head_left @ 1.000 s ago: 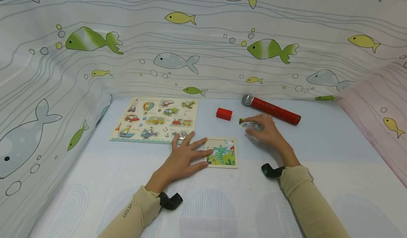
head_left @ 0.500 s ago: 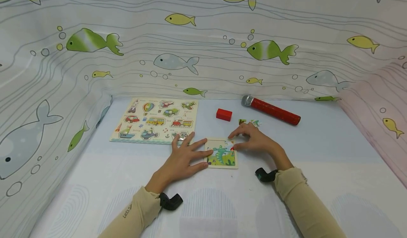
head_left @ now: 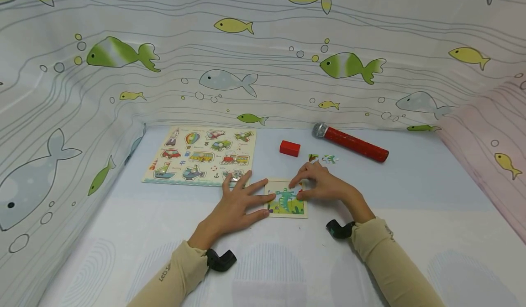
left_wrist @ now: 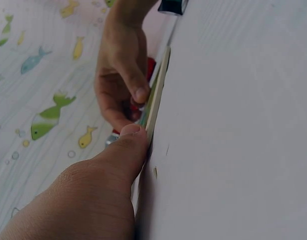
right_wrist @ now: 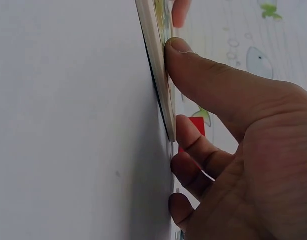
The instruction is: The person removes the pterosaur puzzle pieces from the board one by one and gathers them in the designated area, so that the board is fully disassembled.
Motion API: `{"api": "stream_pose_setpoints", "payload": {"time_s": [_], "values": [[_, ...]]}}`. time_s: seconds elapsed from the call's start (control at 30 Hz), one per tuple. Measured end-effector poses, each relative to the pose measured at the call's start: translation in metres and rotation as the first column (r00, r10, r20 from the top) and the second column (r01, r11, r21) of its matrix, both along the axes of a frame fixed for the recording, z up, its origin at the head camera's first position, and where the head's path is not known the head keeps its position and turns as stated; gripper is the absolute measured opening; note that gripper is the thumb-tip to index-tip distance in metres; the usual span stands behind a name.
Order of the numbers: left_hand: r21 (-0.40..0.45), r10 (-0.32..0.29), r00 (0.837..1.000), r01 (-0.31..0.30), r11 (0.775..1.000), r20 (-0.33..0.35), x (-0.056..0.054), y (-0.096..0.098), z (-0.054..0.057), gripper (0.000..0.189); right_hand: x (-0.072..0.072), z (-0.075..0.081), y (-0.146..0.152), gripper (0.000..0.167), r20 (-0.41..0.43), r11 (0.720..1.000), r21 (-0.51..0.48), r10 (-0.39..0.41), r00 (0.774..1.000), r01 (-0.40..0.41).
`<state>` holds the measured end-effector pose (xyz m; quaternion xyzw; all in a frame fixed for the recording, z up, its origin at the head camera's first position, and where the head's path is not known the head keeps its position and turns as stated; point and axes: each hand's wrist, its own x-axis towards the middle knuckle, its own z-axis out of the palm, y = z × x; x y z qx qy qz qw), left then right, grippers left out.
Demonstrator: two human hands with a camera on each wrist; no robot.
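A small framed jigsaw puzzle (head_left: 283,210) with a teal dinosaur picture lies flat in front of both hands. My left hand (head_left: 237,205) rests spread beside it, fingertips over its left edge; in the left wrist view the left thumb (left_wrist: 131,132) lies against the frame's edge. My right hand (head_left: 324,184) is over the puzzle's upper right part, with thumb and index finger bent around a puzzle piece there, which they mostly hide. In the right wrist view the right thumb (right_wrist: 181,50) touches the puzzle's face, the other fingers curled. Loose puzzle pieces (head_left: 330,159) lie just beyond the right hand.
A larger vehicle puzzle board (head_left: 197,154) lies at the back left, its near right corner under the left fingertips. Farther back are a red block (head_left: 290,148) and a red microphone (head_left: 355,145). A fish-printed cloth (head_left: 271,47) rises behind the table.
My right hand has come from the loose pieces toward me and left onto the puzzle's upper right corner, then slightly farther in. The loose pieces are uncovered. My left hand has stayed still.
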<state>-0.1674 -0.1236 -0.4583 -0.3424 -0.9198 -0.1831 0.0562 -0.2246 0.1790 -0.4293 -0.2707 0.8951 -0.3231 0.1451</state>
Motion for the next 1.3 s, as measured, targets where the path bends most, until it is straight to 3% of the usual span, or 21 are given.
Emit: {"api": "stream_pose_setpoints", "payload": {"time_s": [0.27,1.3], "values": [[0.003,0.0,1.0,0.0,1.0,0.003,0.0,0.0005,-0.0006,0.044,0.0009,0.0009,-0.0004,0.025,-0.037,1.0,0.002,0.023,0.999,-0.023],[-0.017,0.008,1.0,-0.007,1.0,0.017,-0.0006,0.0003,-0.0013,0.044,0.0023,0.0058,-0.0069,0.025,-0.023,0.999,-0.002,0.035,0.999,-0.035]]}}
